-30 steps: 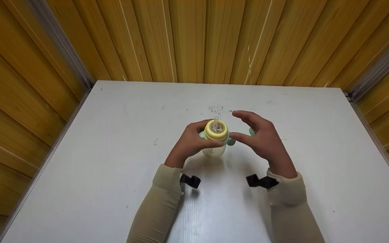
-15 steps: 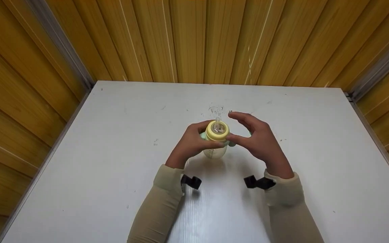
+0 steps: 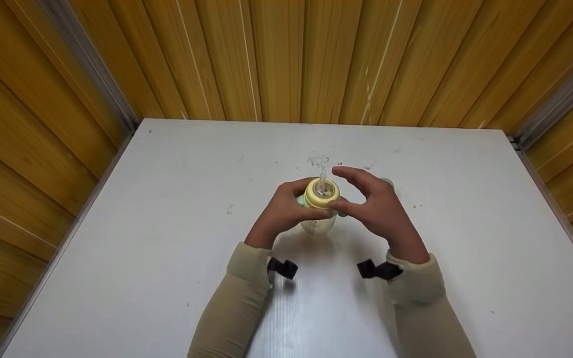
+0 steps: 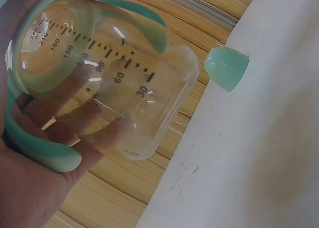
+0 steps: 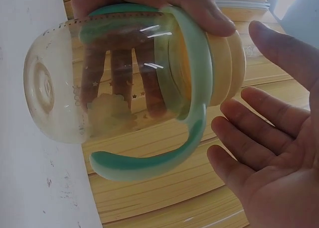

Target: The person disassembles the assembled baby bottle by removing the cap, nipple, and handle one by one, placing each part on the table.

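Note:
My left hand (image 3: 284,211) grips a clear baby bottle (image 4: 114,88) near its neck. The bottle is upright, with a yellow collar ring (image 3: 316,202) and a clear teat (image 3: 323,179) on top. Two curved green handles (image 5: 144,168) stick out from its neck, and dark measuring marks run down its side. Beside the collar, my right hand (image 3: 381,201) has thumb and fingers spread wide, with the thumb at the collar's near edge in the head view. In the right wrist view its relaxed fingers point at the ring without curling round it.
A green dome-shaped cap (image 4: 227,68) stands on the white table (image 3: 167,223), partly hidden behind my right hand in the head view. Wood-patterned panels (image 3: 276,59) rise along the table's back and sides. Dark scuffs mark the tabletop beyond the bottle.
My right hand has moved a little left, its thumb coming up to the yellow collar. The bottle has shifted slightly right in my left hand's grip.

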The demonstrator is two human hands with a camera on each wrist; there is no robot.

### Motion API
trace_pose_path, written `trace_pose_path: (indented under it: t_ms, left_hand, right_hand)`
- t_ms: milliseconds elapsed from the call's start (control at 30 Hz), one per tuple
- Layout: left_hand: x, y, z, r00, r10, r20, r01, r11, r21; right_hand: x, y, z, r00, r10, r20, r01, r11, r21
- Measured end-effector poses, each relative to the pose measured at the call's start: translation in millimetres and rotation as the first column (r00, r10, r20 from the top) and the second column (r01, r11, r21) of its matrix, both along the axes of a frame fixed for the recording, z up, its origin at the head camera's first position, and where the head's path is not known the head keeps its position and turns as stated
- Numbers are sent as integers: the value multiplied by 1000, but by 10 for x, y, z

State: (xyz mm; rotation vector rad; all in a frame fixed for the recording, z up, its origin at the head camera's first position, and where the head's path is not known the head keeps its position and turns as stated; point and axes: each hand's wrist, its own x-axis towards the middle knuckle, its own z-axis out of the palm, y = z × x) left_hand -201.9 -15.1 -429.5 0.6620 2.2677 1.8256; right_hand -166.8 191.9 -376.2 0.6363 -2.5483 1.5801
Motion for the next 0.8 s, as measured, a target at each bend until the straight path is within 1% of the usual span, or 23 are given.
trace_pose_path:
  t_ms: [267,800]
  left_hand:
    - [3,5,5,1000,-1,-18,1,1000,3]
    - [7,25,3,1000,6,7,-6,1000,-10]
  right_hand:
    - [-7,-24,-14,1000,7,25,-7,1000,12]
    - [3,-40,-18,999,13,44,-13,1000,4]
